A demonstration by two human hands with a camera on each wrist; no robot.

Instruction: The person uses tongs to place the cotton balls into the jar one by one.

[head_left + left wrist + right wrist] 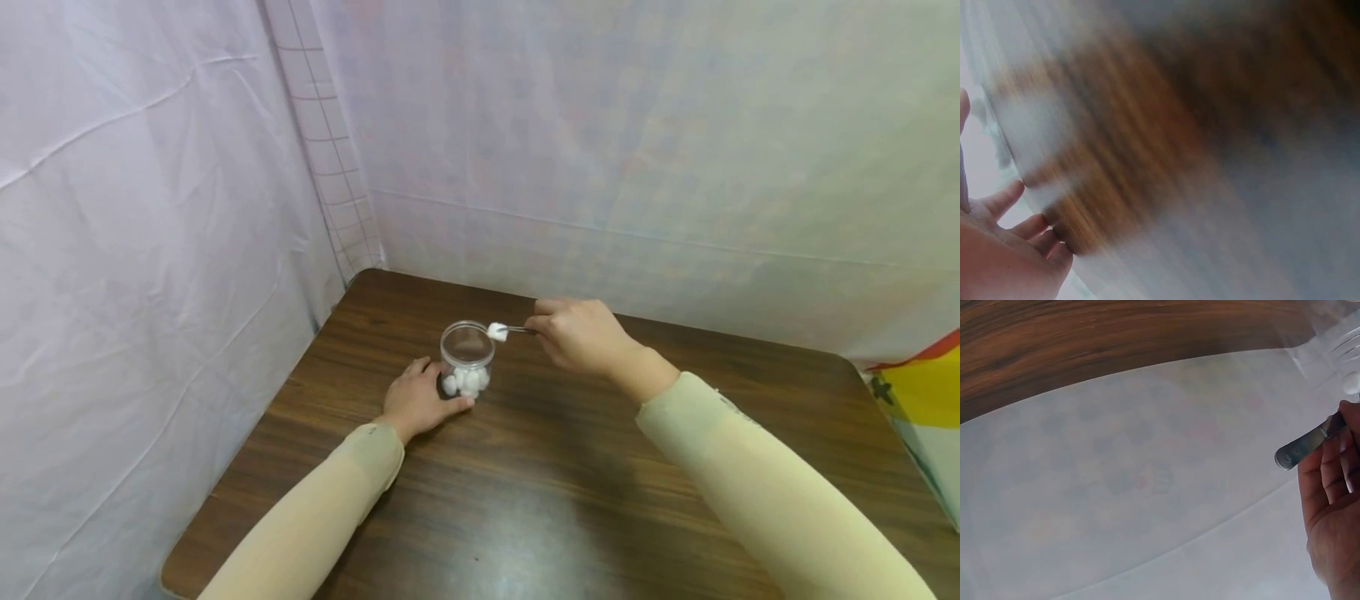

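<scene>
A clear plastic jar [467,347] stands upright on the wooden table, with several white cotton balls [467,382] in its lower part. My left hand [422,400] holds the jar low down, thumb at the front and fingers along the left side. In my right hand [581,335] I pinch metal tweezers [1304,449], whose rounded end sticks out in the right wrist view. The tweezers' tips grip one cotton ball [497,332] just beside the jar's open rim, on its right. The left wrist view shows the left hand [1019,250] near its edge; the jar is barely visible there.
The brown wood-grain table [510,500] has rounded corners. Pale cloth [637,150] hangs behind it and on the left side. A yellow, red and white item [926,392] lies beyond the right edge.
</scene>
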